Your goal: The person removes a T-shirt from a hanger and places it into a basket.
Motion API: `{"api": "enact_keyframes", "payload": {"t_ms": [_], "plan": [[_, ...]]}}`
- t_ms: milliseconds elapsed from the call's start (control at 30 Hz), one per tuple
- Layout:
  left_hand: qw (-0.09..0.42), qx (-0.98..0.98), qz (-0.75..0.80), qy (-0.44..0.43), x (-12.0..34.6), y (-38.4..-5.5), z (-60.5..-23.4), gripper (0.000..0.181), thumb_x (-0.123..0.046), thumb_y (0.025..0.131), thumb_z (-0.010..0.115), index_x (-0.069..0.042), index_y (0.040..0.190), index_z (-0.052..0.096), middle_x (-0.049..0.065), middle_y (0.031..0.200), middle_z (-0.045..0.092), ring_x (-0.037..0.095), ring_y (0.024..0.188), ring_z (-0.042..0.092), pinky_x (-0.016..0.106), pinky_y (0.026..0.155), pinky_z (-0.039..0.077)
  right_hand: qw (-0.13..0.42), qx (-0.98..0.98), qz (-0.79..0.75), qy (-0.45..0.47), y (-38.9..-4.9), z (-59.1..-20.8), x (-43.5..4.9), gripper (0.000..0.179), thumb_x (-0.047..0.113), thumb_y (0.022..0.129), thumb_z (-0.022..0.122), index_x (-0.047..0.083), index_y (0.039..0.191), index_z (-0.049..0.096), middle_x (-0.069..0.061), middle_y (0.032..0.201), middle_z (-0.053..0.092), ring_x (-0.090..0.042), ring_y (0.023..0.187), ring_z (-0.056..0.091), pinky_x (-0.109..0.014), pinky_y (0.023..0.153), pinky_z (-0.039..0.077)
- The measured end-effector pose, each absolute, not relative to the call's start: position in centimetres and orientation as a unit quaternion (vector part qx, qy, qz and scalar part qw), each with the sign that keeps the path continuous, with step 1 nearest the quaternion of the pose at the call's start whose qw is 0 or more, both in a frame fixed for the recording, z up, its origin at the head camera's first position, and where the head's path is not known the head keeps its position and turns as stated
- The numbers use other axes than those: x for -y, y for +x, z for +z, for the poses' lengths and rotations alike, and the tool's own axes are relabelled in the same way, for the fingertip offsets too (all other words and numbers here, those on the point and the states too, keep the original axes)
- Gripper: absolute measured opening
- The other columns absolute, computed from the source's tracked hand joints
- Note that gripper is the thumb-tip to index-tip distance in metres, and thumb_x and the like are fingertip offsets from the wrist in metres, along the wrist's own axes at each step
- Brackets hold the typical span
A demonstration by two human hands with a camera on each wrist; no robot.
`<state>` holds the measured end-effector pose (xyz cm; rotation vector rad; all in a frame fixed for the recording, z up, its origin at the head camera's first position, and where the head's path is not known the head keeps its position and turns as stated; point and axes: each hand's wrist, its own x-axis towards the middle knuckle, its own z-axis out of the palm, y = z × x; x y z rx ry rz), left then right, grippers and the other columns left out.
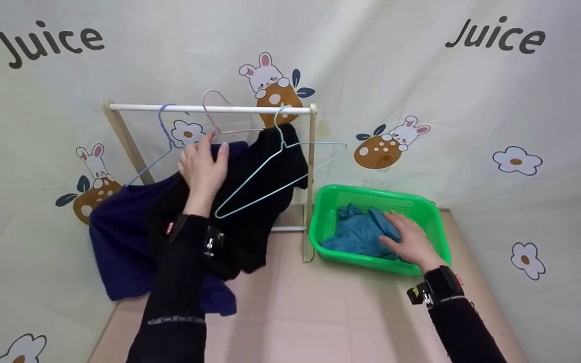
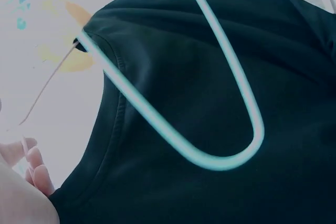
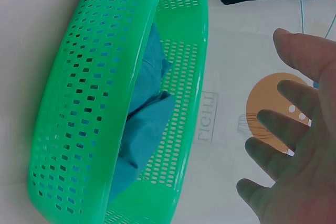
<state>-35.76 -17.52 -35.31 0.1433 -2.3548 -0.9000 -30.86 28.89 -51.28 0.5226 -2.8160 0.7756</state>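
My left hand (image 1: 202, 166) is at the neck of a pink hanger (image 1: 240, 131) on the rack, its fingers (image 2: 39, 171) curled at the thin wire. A black shirt (image 1: 255, 201) hangs from that hanger, its shoulder and neckline filling much of the left wrist view. In front of the shirt hangs a bare light-blue hanger (image 1: 255, 176). Farther left, a navy garment (image 1: 119, 237) is on a purple-blue hanger (image 1: 164, 123). My right hand (image 1: 409, 239), fingers spread apart, is over a crumpled teal cloth (image 1: 361, 232) in the green basket (image 1: 381, 262).
The rack's white rail (image 1: 144, 107) rests on wooden side posts (image 1: 311, 151). The basket stands on the floor (image 1: 310, 312) right of the rack. A printed curtain (image 1: 396, 91) closes off the back and both sides.
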Motion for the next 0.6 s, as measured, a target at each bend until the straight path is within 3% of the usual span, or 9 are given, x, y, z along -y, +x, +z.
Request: {"api": "enact_keyframes", "payload": {"t_ms": [267,600], "plan": [[0.424,0.833,-0.339,0.109,18.5,-35.3,-35.9,0.025,-0.032,0.100,0.057,-0.010,0.105,0.069,0.013,0.099,0.062,0.036,0.102,0.051,0.050,0.087,0.033,0.106,0.939,0.268,0.190,-30.9,-50.9,-28.1,0.065,0.023,0.094,0.068,-0.002,0.147,0.042,-0.028,0.148,0.040,-0.048,0.138,0.033,-0.061,0.110,0.024],[0.416,0.840,-0.329,0.117,19.2,-34.5,-38.4,0.022,-0.033,0.099,0.059,-0.013,0.097,0.068,0.011,0.092,0.062,0.035,0.092,0.050,0.050,0.085,0.033,0.133,0.927,0.278,0.213,-31.0,-51.0,-26.3,0.065,0.025,0.093,0.069,0.001,0.147,0.043,-0.024,0.148,0.043,-0.046,0.138,0.034,-0.060,0.110,0.024]]}}
